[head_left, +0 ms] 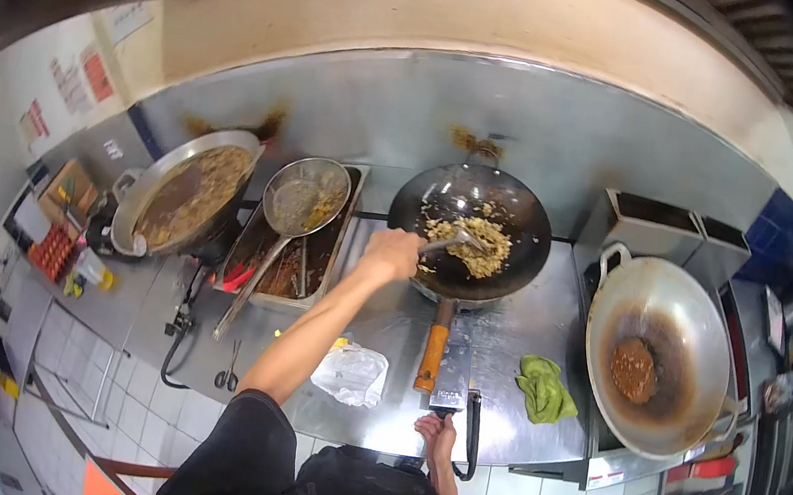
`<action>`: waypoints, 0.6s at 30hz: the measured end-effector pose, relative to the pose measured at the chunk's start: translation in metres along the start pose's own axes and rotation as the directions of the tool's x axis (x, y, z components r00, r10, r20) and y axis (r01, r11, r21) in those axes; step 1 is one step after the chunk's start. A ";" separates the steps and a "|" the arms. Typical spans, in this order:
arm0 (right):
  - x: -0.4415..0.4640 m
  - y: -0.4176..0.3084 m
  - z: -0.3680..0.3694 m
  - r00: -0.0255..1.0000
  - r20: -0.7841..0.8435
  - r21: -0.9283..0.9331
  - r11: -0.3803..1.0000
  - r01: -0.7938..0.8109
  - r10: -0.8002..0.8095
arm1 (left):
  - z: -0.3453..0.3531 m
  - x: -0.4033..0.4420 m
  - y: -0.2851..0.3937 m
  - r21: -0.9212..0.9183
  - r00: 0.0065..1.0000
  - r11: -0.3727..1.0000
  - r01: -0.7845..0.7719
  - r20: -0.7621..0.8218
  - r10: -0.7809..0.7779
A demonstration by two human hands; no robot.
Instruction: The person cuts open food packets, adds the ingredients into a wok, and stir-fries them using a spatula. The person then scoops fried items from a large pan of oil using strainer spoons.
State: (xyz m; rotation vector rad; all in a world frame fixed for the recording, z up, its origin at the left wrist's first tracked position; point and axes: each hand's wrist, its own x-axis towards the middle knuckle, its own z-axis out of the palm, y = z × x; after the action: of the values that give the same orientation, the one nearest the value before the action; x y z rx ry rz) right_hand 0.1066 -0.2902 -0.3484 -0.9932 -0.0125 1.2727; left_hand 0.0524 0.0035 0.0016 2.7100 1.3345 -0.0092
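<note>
A black wok (524,253) with a wooden handle (433,351) sits on the burner in the middle, holding chopped, pale yellow-brown food (486,259). My left hand (391,255) is closed round the handle of a metal wok spatula (438,245), whose head rests in the food. Low at the counter's front edge, my right hand (437,435) has its fingers curled at a black stove knob (441,413), below a metal panel (452,373). The wok handle lies above that hand, apart from it.
A large pan (128,215) of brown food stands left, beside a tray (358,205) bearing a long-handled strainer (307,195). Scissors (228,370) and a white plastic bag (349,374) lie in front. Right are a green cloth (545,390) and a big two-handled pan (687,382).
</note>
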 end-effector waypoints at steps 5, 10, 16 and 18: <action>-0.009 -0.001 0.008 0.998 -0.056 0.078 0.997 -0.022 0.027 | 0.029 -0.040 0.000 -0.165 0.992 0.986 -0.005 -0.121 -0.015; -0.023 0.008 0.003 0.996 -0.092 0.083 0.996 -0.009 0.017 | 0.059 -0.074 0.000 -0.386 0.992 0.917 -0.096 -0.113 0.056; -0.066 0.031 0.106 0.988 -0.050 -0.520 0.849 0.099 -0.146 | 0.027 -0.158 -0.110 -0.631 0.868 0.639 -0.439 -0.480 0.123; -0.068 0.048 0.169 0.994 0.099 -0.615 0.782 0.100 -0.049 | 0.023 -0.187 -0.173 -0.672 0.890 0.647 -0.361 -0.455 0.023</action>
State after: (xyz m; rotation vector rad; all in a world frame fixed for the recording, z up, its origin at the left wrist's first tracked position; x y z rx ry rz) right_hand -0.0417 -0.2439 -0.2423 -1.4891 -0.5637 1.2540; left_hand -0.1974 -0.0424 -0.0284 2.1359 0.8020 0.9670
